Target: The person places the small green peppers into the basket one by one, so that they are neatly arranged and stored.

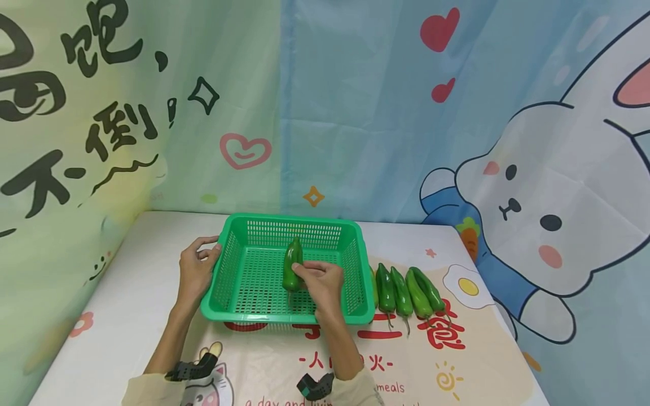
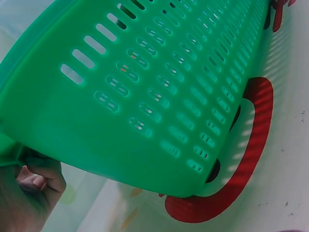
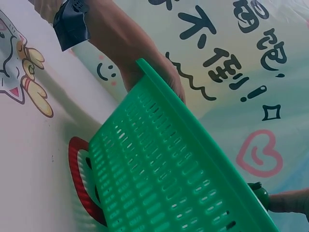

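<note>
A green plastic basket (image 1: 288, 318) with slotted walls sits on the table. My left hand (image 1: 197, 270) holds its left rim; in the left wrist view the curled fingers (image 2: 48, 176) are at the rim's underside. Over the basket's inside, my right hand (image 1: 322, 285) pinches a green pepper (image 1: 291, 262) between thumb and fingers, its stem pointing down toward me. Whether the pepper touches the basket floor, I cannot tell. In the right wrist view only the pepper's end (image 3: 259, 194) shows past the basket's rim, with a fingertip against it.
Several more green peppers (image 1: 402, 290) lie in a row on the table just right of the basket, one partly hidden by its rim. The table (image 1: 167, 242) has a printed cover. Behind it hangs a printed cloth (image 1: 350, 113) with a rabbit.
</note>
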Tool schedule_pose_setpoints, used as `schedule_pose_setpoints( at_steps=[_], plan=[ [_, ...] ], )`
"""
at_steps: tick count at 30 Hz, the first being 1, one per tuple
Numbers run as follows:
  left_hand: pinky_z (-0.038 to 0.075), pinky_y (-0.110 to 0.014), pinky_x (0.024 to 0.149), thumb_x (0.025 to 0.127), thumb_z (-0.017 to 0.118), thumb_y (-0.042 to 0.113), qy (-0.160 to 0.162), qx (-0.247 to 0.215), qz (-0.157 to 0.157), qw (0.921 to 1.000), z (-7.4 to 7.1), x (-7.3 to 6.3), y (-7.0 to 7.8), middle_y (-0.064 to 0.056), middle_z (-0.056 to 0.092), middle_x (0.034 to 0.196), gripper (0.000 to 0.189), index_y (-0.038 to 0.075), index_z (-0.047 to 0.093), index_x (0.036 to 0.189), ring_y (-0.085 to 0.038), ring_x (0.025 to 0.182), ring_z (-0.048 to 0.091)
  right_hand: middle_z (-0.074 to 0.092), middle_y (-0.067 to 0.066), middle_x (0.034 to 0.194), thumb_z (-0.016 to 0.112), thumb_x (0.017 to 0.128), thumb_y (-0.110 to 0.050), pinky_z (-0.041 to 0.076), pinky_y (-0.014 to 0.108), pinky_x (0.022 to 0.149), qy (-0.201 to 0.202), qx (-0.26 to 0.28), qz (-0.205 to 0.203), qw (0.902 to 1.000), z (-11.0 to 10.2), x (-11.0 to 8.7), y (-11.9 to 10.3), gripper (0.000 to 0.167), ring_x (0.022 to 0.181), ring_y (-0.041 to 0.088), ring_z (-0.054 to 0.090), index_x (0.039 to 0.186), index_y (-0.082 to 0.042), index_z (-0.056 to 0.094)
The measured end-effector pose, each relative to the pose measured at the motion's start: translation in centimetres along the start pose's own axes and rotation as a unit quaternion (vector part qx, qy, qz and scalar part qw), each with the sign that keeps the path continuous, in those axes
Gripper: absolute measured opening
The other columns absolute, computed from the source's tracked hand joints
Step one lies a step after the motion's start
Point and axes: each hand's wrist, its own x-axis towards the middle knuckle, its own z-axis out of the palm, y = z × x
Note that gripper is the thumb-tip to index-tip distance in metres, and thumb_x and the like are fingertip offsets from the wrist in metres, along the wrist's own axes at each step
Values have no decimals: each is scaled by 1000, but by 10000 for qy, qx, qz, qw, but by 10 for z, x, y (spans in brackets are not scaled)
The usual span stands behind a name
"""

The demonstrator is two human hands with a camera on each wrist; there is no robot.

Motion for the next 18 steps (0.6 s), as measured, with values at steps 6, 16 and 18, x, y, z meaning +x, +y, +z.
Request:
schedule_pose_setpoints(
  at_steps=[6, 16, 18],
  plan=[
    [56, -21, 53, 113, 61, 17, 4, -25, -19, 10000, 0, 0, 0, -30, 77, 92, 35, -3, 66, 140, -2, 54, 67, 82, 26, 104, 87, 93, -12, 69, 36, 79, -3, -116, 20, 9999, 6, 0, 1, 29, 88, 29, 83, 111, 8, 77],
    [55, -21, 53, 112, 62, 17, 42, 5, -36, 10000, 0, 2, 0, -27, 77, 89, 33, -2, 67, 139, -1, 55, 66, 81, 26, 101, 88, 92, -11, 68, 33, 74, -125, -115, 25, 9999, 16, 1, 2, 29, 82, 25, 82, 111, 9, 77],
    [56, -21, 53, 112, 62, 16, 29, -8, -53, 10000, 0, 1, 0, -29, 77, 91, 34, -2, 67, 140, -1, 55, 67, 82, 25, 100, 88, 92, -12, 68, 32, 72, -136, -179, 15, 9997, 18, 2, 2, 29, 80, 24, 82, 110, 8, 77]
  ],
)
